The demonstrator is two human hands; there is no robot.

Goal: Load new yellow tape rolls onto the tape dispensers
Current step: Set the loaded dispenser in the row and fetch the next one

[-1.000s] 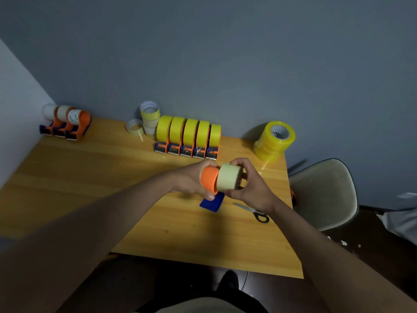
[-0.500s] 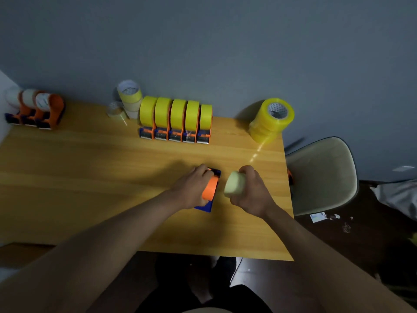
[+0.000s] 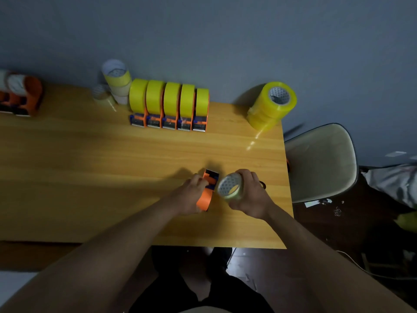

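Left hand (image 3: 194, 195) holds the orange dispenser (image 3: 206, 195) down on the table (image 3: 90, 168), fingers curled over its top. Right hand (image 3: 249, 195) grips a pale, nearly used-up roll (image 3: 230, 186), fingers wrapped round its side. That roll is just to the right of the orange dispenser and very close to it, but I cannot tell if they touch. Its round hole faces up and a bit toward the dispenser. The dispenser's long side runs away from the person, with its blue end farther off.

New yellow rolls (image 3: 269, 106) sit in a stack far behind the orange dispenser and to its right, by the wall. The right hand is on that side, so I think it is the better one to fetch a new roll, once it lets the old one go.

Five loaded dispensers (image 3: 169, 105) stand in a row behind the orange dispenser, a little to its left. More dispensers (image 3: 21, 96) sit far to its left. A chair (image 3: 320, 163) is off to its right.
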